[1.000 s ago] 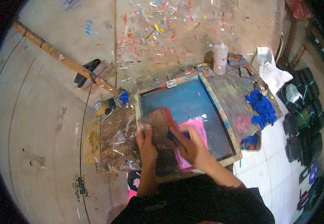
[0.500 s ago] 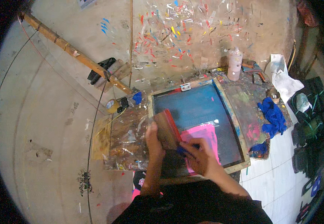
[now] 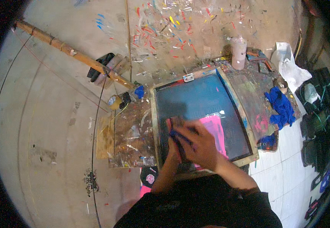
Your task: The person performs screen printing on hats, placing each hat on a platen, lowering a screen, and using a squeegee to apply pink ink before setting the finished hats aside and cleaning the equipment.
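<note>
Over the left part of a wooden-framed printing screen (image 3: 154,114), my two hands are close together. My left hand (image 3: 172,151), partly hidden, is closed on a squeegee with a red edge (image 3: 168,124); most of the squeegee is covered by my hands. My right hand (image 3: 201,144) lies across it, fingers closed around a small dark blue thing (image 3: 173,133), whose kind is too blurred to tell. Beneath the right hand, a bright pink ink patch (image 3: 219,133) spreads on the blue mesh (image 3: 201,95). A metal hinge clamp (image 3: 188,78) sits at the frame's far edge.
A paint-stained table (image 3: 130,131) carries the screen. To the right are a pale bottle (image 3: 239,53), a blue cloth (image 3: 280,106) and white paper (image 3: 290,68). Yellow tape (image 3: 114,102) lies at left. A slanted wooden bar (image 3: 77,55) stands at far left; black items (image 3: 317,125) line the right.
The squeegee has turned from lying broad side up to nearly edge-on, dropping lower. My right hand has moved left and up over it, covering my left fingers. The view has shifted slightly.
</note>
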Demonstrator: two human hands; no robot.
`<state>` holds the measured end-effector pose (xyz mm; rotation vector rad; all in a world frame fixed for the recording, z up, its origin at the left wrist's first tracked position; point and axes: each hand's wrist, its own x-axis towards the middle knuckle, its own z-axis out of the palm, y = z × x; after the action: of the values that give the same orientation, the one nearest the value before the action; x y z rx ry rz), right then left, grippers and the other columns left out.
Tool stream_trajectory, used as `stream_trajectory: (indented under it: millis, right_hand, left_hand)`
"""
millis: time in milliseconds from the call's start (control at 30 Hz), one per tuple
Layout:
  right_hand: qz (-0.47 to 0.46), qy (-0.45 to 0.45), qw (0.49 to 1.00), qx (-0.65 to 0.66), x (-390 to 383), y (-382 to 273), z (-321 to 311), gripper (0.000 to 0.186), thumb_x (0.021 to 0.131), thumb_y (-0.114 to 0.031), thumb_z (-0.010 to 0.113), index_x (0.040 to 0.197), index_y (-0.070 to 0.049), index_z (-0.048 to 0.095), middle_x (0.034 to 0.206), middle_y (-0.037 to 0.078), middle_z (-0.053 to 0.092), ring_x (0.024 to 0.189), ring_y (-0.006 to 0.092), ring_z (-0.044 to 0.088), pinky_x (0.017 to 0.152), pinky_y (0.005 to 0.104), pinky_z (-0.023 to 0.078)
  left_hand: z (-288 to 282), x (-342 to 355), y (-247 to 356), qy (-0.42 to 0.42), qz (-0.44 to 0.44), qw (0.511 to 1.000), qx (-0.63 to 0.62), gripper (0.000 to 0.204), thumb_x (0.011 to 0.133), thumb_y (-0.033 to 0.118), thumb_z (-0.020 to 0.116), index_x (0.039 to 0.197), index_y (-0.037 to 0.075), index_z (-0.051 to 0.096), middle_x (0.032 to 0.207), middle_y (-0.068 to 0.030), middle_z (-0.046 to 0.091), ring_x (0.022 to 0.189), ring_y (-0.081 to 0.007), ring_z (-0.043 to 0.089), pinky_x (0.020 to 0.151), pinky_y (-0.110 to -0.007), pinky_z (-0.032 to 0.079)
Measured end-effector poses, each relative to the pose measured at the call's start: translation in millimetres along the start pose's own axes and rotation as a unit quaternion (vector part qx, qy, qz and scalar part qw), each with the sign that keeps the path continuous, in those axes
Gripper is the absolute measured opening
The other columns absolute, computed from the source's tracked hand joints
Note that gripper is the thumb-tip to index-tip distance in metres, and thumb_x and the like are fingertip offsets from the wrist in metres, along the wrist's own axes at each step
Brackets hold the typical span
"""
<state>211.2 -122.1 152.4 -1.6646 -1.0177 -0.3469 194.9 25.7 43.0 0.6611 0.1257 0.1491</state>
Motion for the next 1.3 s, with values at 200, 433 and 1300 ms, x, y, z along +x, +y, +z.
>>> stream_trajectory:
  millis: [200,433,1300]
  right_hand:
    - [0.043,-0.052,0.998,0.008,-21,-6,14,0.037,0.079,-0.004,0.07,0.116,-0.005,0.065,0.106,0.017,0.057,0.095,0.0329,0.062,0.083,0.038,0.053]
    - [-0.036,-0.01,0.999,-0.004,13,-18,-2,0.044,0.079,-0.002,0.069,0.122,-0.003,0.062,0.105,0.015,0.055,0.095,0.0336,0.059,0.087,0.0433,0.051]
    - [-0.064,0.0,0.997,0.053,-10,-18,16,0.049,0.078,-0.001,0.066,0.126,-0.001,0.057,0.11,0.016,0.052,0.106,0.034,0.055,0.087,0.0429,0.048]
  left_hand:
    - [-10,43,14,-0.25,-0.042,0.962,-0.104,0.053,0.095,0.056,0.052,0.113,0.007,0.055,0.092,-0.0067,0.061,0.088,-0.0217,0.059,0.085,-0.035,0.049]
    - [-5,15,3,-0.05,0.081,0.993,-0.071,0.053,0.094,0.057,0.052,0.113,0.007,0.054,0.092,-0.0065,0.06,0.086,-0.0213,0.058,0.083,-0.035,0.048]
    - [0,23,26,-0.069,0.145,0.987,-0.03,0.056,0.094,0.059,0.052,0.111,0.006,0.051,0.09,-0.0057,0.056,0.082,-0.0197,0.054,0.075,-0.033,0.046]
